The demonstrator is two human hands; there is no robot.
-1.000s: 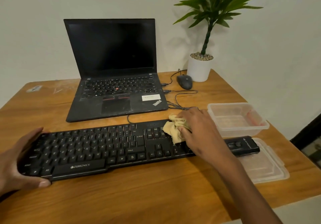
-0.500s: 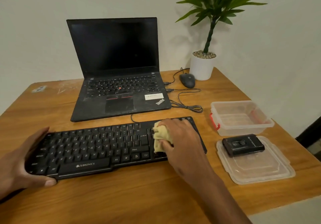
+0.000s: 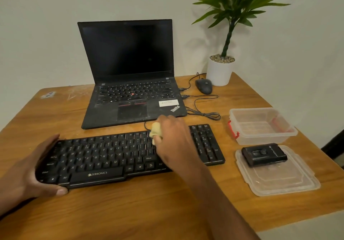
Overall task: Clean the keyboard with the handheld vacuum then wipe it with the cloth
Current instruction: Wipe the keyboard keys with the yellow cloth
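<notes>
The wooden table (image 3: 130, 208) carries everything, set against a pale wall. At its far middle an open black laptop (image 3: 130, 76) stands with a dark screen; "ThinkPad" reads on its near right corner, beside a white sticker whose writing is too small to read. To the far right a potted plant (image 3: 221, 68) in a white pot stands, with a black mouse (image 3: 203, 86) just beside it.

The black keyboard (image 3: 111, 158) lies near the laptop's front edge, across the middle of the table, with "ZEBRONICS" printed on its space bar and key legends such as "Shift", "Alt" and "Ctrl" legible.

The left hand (image 3: 28, 174) grips the keyboard's left end, fingers along the far edge and thumb curled on the near edge. The right hand (image 3: 173, 139) has its fingers curled round a bunched yellow cloth (image 3: 156, 131), pressing it on the far rows right of the letter keys.

On the right, a clear container (image 3: 260, 126) with red clips sits far of its flat lid (image 3: 279, 180). The black handheld vacuum (image 3: 264, 155) lies on that lid, its marking unreadable.
</notes>
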